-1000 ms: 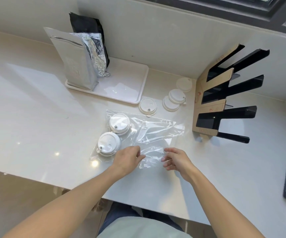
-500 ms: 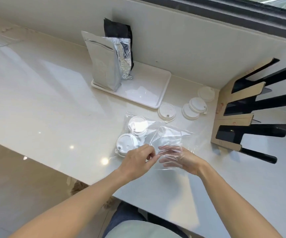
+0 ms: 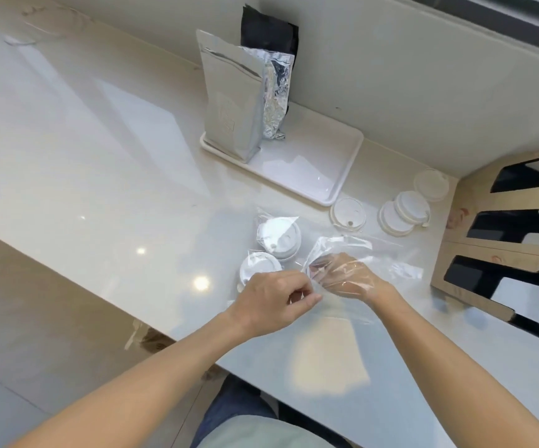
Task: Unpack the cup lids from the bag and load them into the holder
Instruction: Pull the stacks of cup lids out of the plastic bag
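A clear plastic bag (image 3: 387, 258) lies on the pale counter with two white cup lids inside, one (image 3: 279, 237) farther and one (image 3: 256, 266) nearer. My left hand (image 3: 274, 302) pinches the bag's near edge. My right hand (image 3: 345, 276) is inside the bag under the film, fingers pointing toward the lids, holding nothing that I can see. Several loose lids lie beyond the bag: one (image 3: 348, 214) by the tray, a stacked pair (image 3: 402, 213), another (image 3: 431, 184) at the back. The cardboard and black lid holder (image 3: 494, 253) stands at the right.
A white tray (image 3: 310, 166) at the back carries a silver pouch (image 3: 231, 101), a foil packet (image 3: 274, 98) and a black pouch (image 3: 269, 30). The wall runs just behind. The counter's front edge is close to my arms, floor at lower left.
My right hand has slid from outside the bag's mouth to inside it. My left hand closed on the bag's edge. The view shifted, so everything sits further right and lower.
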